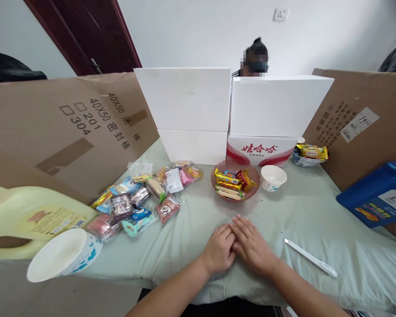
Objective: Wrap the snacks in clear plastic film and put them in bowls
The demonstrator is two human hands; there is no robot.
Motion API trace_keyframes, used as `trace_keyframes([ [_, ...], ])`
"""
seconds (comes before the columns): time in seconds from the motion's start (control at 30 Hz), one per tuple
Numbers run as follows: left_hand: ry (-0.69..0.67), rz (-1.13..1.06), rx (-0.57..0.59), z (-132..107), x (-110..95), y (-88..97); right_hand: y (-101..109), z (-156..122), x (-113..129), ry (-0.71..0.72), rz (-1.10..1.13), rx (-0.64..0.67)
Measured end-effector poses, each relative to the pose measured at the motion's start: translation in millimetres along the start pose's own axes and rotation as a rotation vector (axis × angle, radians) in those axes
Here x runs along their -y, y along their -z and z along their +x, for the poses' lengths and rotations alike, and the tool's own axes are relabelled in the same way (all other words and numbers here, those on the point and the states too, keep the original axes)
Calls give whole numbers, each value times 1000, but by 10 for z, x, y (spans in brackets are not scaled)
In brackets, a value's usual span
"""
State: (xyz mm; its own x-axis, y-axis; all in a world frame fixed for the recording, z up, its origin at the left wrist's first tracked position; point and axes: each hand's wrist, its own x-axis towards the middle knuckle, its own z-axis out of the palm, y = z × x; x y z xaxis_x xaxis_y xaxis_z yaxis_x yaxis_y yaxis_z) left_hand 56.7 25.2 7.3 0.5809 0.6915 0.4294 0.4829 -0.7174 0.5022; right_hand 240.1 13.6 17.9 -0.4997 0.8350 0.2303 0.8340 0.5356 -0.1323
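Note:
My left hand and my right hand lie side by side, palms down, on the pale green cloth near the front edge. The fingers of both are stretched flat and hold nothing; the right hand's fingers partly overlap the left. Just beyond them stands a reddish glass bowl with several wrapped snacks in it. A small white paper cup stands to the bowl's right. A heap of wrapped snacks lies to the left. A white pen-like stick lies to the right of my right hand.
White boxes and cardboard sheets wall off the back and sides. A yellow jug and a tipped white cup lie at the left, a blue jug at the right. A person sits behind the boxes.

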Motion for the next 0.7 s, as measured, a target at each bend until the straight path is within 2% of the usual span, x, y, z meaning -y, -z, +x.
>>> trace_keyframes([
  [0.07,95,-76,-152,-25,63,-10,-92,-32,87,114,53,45],
  [0.17,336,-141,-395,-26,176,31,-176,-21,147,52,66,146],
  [0.23,460,-200,-489,-7,242,70,-194,-24,186,10,68,169],
  [0.3,523,-281,-507,10,285,95,-206,-83,255,-18,56,130],
  [0.37,544,-344,-491,15,304,98,-217,-204,332,18,50,53],
  [0.47,554,-361,-453,12,307,77,-163,-388,317,225,119,-52],
  [0.5,550,-354,-436,13,304,68,-101,-411,241,273,157,-79],
  [0.57,531,-338,-392,22,298,54,110,-354,-36,252,207,-169],
  [0.63,514,-325,-344,39,294,47,414,-157,-447,117,163,-336],
  [0.7,509,-310,-304,58,293,45,739,137,-903,-46,21,-533],
])
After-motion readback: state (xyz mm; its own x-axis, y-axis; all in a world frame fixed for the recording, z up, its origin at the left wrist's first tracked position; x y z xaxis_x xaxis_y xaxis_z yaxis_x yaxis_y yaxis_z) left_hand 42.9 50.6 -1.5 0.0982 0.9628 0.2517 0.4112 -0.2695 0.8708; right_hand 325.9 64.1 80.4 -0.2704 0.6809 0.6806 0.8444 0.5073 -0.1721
